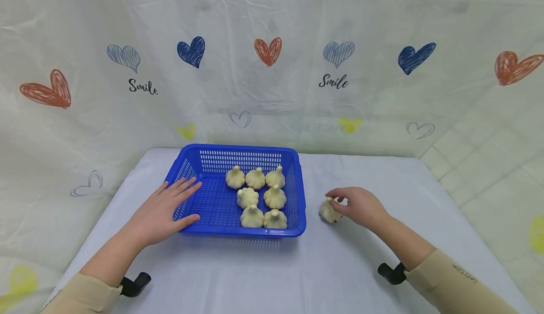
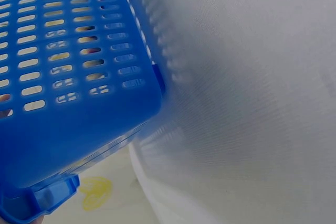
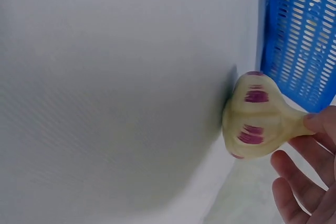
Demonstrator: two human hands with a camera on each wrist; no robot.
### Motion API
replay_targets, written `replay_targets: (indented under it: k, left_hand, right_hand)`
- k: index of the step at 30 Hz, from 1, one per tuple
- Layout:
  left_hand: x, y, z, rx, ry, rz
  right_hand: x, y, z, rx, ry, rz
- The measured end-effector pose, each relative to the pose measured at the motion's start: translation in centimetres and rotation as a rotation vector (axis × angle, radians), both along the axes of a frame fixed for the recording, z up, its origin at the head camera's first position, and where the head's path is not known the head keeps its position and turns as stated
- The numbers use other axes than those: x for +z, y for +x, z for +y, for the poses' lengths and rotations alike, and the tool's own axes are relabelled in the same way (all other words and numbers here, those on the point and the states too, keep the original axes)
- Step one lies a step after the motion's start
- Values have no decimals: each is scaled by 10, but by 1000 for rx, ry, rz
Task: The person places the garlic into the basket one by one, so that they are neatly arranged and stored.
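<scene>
To the right of the blue basket point(image 1: 242, 233), my right hand point(image 1: 359, 205) pinches a garlic bulb point(image 1: 329, 212) by its stem, just over the white tabletop. Purple streaks mark the side of this bulb point(image 3: 254, 114) in the right wrist view. Several pale garlic bulbs point(image 1: 255, 179) stand in the basket's middle and right part, stems mostly up. My left hand point(image 1: 159, 212) lies over the basket's left rim with its fingers spread and straight. From the left wrist, the slotted basket wall point(image 2: 63, 124) fills the upper left, and the hand is almost wholly out of that view.
A white cloth point(image 1: 255, 276) covers the table. Behind it hangs a pale curtain point(image 1: 293, 97) printed with hearts and the word Smile. Black camera mounts point(image 1: 136, 284) stick out near both sleeves.
</scene>
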State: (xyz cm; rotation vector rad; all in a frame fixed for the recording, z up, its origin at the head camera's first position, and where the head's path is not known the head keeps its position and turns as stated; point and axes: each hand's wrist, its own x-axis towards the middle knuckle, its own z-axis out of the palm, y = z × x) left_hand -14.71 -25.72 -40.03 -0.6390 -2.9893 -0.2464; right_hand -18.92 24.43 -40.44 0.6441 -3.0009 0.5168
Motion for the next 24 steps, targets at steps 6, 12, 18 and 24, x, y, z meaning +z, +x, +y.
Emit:
replay_targets:
  k: [6,12,18,24]
  left_hand:
    - [-1,-2,0,1,-7,-12]
    - [-1,-2,0,-3,-10,-8]
    - [0,-2,-1,-4,-9,-6]
    - [0,-2,0,-7,-7,-8]
  right_hand:
    - [10,-1,2,-29,-50,31]
    - [24,-2,1,-44,-87,45]
    - [43,-8,-5,-48,-142,64]
    - [64,-17,-27,-29,-162,94]
